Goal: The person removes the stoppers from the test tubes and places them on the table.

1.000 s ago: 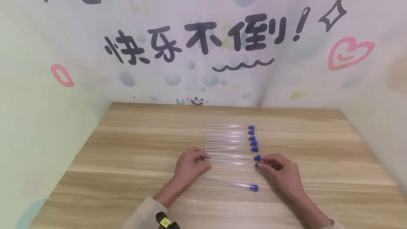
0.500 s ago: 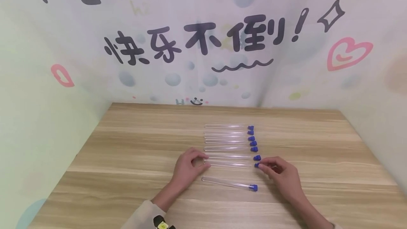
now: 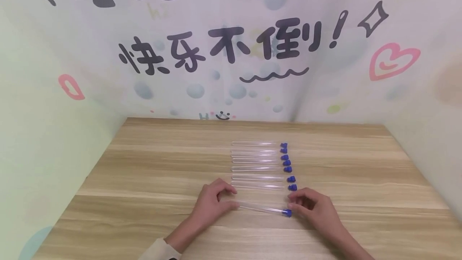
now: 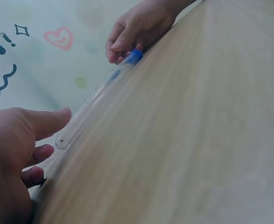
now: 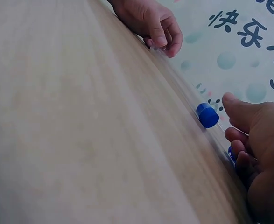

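A clear test tube (image 3: 259, 208) with a blue cap (image 3: 286, 213) on its right end lies nearest the person. My left hand (image 3: 213, 202) is at its rounded end, thumb and fingers apart; the left wrist view shows the thumb beside that tube end (image 4: 61, 142). By the capped end, my right hand (image 3: 317, 208) has its thumb and fingers loosely spread. In the right wrist view the thumb stands apart from the blue cap (image 5: 207, 115). Neither hand grips anything.
Farther back, several clear test tubes (image 3: 257, 169) lie side by side on the wooden table (image 3: 151, 163). A blue cap (image 3: 287, 169) lies off each one's right end. A printed cloth (image 3: 173, 51) hangs behind the table's far edge.
Both hands have moved toward the person, from the nearest uncapped tube to the capped one. The right hand has let go of that row's nearest blue cap, which stays by its tube.
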A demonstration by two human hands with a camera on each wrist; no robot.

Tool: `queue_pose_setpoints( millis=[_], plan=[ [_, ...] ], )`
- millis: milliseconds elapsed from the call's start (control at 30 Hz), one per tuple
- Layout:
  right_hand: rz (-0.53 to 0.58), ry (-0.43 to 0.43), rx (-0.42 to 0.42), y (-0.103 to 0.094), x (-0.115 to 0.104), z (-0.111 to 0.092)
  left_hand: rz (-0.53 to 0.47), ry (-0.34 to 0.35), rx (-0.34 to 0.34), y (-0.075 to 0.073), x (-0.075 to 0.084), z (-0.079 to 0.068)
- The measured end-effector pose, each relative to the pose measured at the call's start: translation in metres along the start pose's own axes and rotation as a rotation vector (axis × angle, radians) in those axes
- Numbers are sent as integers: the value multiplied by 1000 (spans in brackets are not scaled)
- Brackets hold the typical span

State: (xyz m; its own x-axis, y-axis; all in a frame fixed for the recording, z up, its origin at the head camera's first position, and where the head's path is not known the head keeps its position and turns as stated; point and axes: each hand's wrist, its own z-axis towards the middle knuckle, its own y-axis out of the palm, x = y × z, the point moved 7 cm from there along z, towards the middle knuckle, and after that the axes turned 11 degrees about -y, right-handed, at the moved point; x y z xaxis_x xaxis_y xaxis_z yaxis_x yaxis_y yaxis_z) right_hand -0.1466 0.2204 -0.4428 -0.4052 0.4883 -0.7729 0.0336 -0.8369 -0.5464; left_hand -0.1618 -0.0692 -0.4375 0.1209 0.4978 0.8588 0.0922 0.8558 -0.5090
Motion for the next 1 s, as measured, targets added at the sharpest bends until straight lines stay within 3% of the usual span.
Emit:
queue_pose_setpoints(
  millis=[200,467,700,1000],
  plan=[
    [-13,-93,-67,8,-10,-6,95,40,-25,4,1,-4],
    [-71,-172,-144,11,-17,-5,176,90,-6,7,7,-5],
    [-75,-130,-137,12,-14,-4,175,92,0,7,8,-5],
    [-33,-54,-10,7,-11,-6,92,121,15,6,8,-6]
  ],
)
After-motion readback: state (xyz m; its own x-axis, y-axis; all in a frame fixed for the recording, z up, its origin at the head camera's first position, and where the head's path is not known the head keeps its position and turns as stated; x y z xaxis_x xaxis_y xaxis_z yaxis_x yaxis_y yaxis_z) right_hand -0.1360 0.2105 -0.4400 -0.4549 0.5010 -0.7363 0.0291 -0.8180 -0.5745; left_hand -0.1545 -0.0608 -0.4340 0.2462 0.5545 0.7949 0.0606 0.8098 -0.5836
